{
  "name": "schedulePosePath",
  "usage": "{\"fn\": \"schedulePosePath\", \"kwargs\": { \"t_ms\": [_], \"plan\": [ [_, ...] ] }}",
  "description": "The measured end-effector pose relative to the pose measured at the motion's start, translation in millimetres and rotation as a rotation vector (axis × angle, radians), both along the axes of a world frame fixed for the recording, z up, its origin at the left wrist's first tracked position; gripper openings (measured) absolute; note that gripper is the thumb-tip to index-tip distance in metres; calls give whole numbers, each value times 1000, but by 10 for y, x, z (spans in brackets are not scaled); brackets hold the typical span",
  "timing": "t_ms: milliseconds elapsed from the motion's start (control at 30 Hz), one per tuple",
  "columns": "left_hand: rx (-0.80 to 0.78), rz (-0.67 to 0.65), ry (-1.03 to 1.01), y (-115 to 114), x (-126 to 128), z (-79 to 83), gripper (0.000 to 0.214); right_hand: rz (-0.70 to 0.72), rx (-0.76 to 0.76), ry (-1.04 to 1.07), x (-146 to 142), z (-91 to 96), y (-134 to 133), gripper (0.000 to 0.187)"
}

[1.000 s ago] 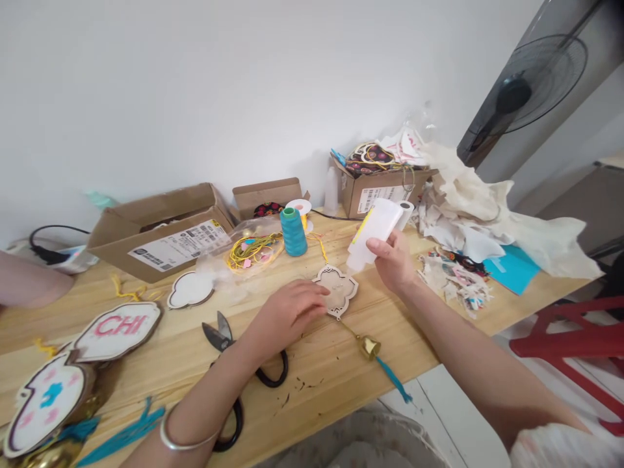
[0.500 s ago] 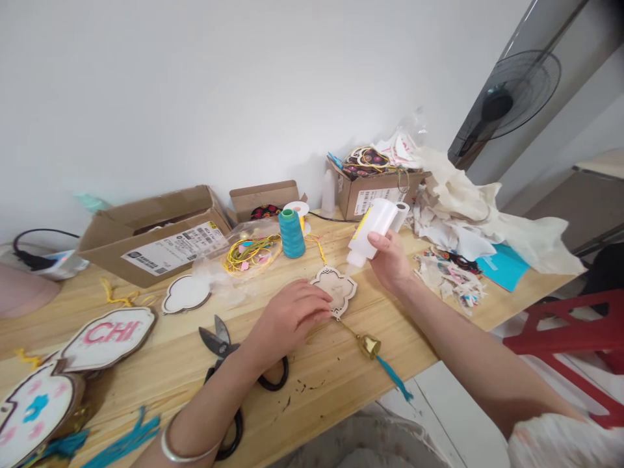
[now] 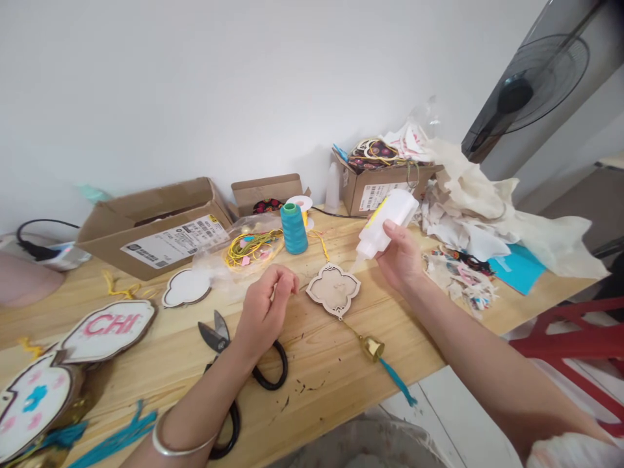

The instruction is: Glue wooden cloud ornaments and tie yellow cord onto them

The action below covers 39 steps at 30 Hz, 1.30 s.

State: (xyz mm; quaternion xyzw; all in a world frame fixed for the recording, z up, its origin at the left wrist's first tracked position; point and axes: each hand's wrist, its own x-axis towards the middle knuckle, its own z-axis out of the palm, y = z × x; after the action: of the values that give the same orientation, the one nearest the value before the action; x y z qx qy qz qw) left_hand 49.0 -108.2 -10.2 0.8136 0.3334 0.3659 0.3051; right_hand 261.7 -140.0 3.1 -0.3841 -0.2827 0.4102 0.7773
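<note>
My right hand (image 3: pixel 402 257) is closed around a white squeeze bottle (image 3: pixel 387 221) with a yellow stripe. The bottle tilts down to the left, its nozzle at the upper right edge of a scalloped wooden frame (image 3: pixel 334 290). That frame lies flat on the table, with a yellow cord at its top and a gold bell (image 3: pixel 373 349) with a teal tassel (image 3: pixel 397 383) below. Left of the frame and apart from it, my left hand (image 3: pixel 267 305) is curled shut, with nothing showing in its fingers. Black-handled scissors (image 3: pixel 214 333) lie partly under my left forearm.
Behind stand a teal thread cone (image 3: pixel 294 231), a bag of yellow cords (image 3: pixel 253 250) and cardboard boxes (image 3: pixel 160 227). Finished embroidered pendants (image 3: pixel 110 330) lie at left, a white blank (image 3: pixel 186 288) nearer. Fabric scraps (image 3: pixel 463 279) and cream cloth (image 3: pixel 478 188) cover the right side.
My left hand has drawn back left from the wooden frame, and its fingers have curled in. The bottle has tipped over further, its nozzle staying by the frame's upper right edge.
</note>
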Motion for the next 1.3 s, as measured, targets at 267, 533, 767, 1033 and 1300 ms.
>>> {"fn": "schedulePosePath", "kwargs": {
  "t_ms": [267, 533, 767, 1033, 1300],
  "plan": [
    [195, -205, 151, 61, 62, -70, 10, -14, 57, -173, 25, -65, -3, 26],
    [264, -287, 203, 101, 67, -161, 13, -41, 78, -367, -7, -35, -59, 23],
    [236, -363, 320, 68, 207, -60, 15, -45, 69, -387, -3, -73, -35, 24],
    [97, -126, 322, -9, 350, 94, 21, 86, -46, -496, 52, -23, -37, 29],
    [161, -23, 223, 111, 157, 68, 14, 134, -72, -541, -14, -69, -45, 33]
  ]
}}
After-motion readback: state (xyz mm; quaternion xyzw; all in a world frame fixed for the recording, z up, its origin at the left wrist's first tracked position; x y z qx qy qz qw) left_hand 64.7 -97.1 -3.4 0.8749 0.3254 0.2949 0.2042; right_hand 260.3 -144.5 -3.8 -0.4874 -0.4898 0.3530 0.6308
